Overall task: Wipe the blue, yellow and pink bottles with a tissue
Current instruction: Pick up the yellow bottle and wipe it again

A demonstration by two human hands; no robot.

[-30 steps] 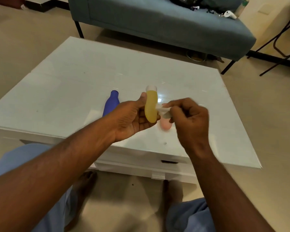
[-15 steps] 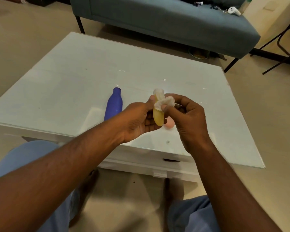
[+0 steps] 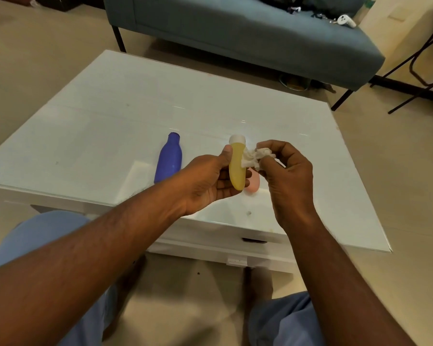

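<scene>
- The left hand [image 3: 205,183] holds the yellow bottle [image 3: 237,168] upright above the white surface [image 3: 110,126], the thumb on its left side and the fingers wrapped behind it.
- The bottle has a white cap [image 3: 237,139] on top.
- The right hand [image 3: 285,171] pinches a crumpled white tissue [image 3: 254,158] between thumb and fingertips, and the tissue touches the right side of the yellow bottle.
- The blue bottle [image 3: 169,159] lies on the surface, to the left of the hands, with its neck pointing away.
- The pink bottle [image 3: 253,183] is on the surface behind the hands, mostly hidden.
- A grey-blue sofa [image 3: 235,33] stands beyond the surface.
</scene>
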